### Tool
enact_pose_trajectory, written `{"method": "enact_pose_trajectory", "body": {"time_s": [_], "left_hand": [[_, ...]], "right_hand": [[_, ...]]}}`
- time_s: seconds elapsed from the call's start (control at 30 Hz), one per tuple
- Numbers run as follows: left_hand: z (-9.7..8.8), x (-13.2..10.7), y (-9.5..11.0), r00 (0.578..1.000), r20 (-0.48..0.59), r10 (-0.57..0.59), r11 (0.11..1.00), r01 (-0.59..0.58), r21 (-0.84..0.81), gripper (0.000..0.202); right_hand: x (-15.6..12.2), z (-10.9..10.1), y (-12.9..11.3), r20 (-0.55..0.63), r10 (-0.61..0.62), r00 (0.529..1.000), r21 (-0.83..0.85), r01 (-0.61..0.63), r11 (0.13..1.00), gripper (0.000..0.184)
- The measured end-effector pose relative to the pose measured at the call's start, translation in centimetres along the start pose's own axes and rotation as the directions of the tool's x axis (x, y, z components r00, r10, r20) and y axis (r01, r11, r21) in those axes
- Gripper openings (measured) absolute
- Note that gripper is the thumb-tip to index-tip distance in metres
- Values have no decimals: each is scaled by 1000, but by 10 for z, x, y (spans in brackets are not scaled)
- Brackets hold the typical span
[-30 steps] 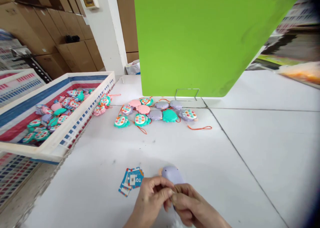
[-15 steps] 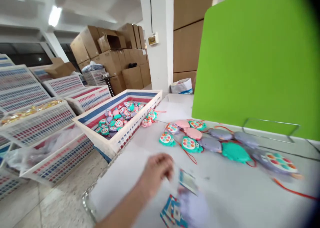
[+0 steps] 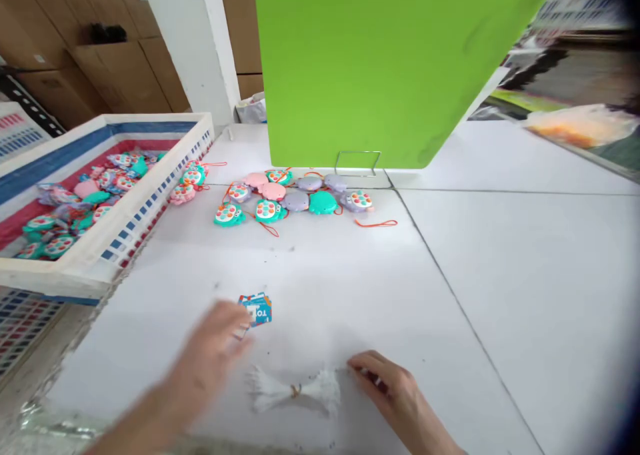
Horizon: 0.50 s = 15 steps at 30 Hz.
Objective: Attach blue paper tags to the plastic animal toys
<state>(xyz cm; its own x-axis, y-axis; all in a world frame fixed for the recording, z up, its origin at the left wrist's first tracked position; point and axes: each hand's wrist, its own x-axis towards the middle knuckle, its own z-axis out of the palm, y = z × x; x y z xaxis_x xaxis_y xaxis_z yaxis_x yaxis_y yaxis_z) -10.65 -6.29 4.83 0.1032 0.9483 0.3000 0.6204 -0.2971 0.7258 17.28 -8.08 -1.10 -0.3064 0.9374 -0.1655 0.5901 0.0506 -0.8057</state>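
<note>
My left hand (image 3: 213,352), smeared by motion, is over the near-left edge of a small pile of blue-and-white printed cards (image 3: 261,310); its thumb and fingers look apart, with a card edge between them. On the white table in front of me lies a bundle of white strings (image 3: 320,390), tied at its middle with a thin brownish band. Beside the bundle's right end is my right hand (image 3: 383,382), its thumb and index fingertips pinched together. Whatever is between those fingertips is too small to make out.
Turtle-like toys (image 3: 295,200) in teal, pink and purple, with orange cords, lie across the table's far part. A lined plastic crate (image 3: 75,263) of similar toys stands at left. Behind the toys rise a green board (image 3: 350,68) and a wire stand (image 3: 358,164).
My view has swung right and down. My right hand and the string bundle now show. My left hand is at the card pile; the card and purple toy near it are out of view.
</note>
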Motion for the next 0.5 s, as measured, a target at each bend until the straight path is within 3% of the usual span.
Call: {"method": "enact_pose_trajectory", "body": {"time_s": [0.03,0.1,0.13,0.2,0.27,0.4,0.5], "left_hand": [[18,-13,1,985,156,78,993,-91,80,24],[54,-35,4,925,379,10,967,-105,231,25],[70,-43,5,903,429,-37,953,-98,287,22],[93,-52,5,881,463,-100,926,-88,368,14],[102,-56,3,884,457,-96,910,-108,400,14],[101,-58,-5,902,430,-43,897,-154,413,14],[101,-62,-15,910,414,-18,887,-176,426,16]], "right_hand": [[0,4,-1,6,-30,1000,-5,30,1000,22],[1,10,-4,18,-100,995,-21,101,995,25],[2,12,-6,31,-129,991,-39,130,991,27],[6,15,-9,68,-150,986,-112,157,981,26],[10,18,-12,94,-140,986,-205,157,966,26],[14,24,-12,70,-151,986,-327,166,930,23],[15,16,-3,25,-173,985,-421,167,892,20]]}}
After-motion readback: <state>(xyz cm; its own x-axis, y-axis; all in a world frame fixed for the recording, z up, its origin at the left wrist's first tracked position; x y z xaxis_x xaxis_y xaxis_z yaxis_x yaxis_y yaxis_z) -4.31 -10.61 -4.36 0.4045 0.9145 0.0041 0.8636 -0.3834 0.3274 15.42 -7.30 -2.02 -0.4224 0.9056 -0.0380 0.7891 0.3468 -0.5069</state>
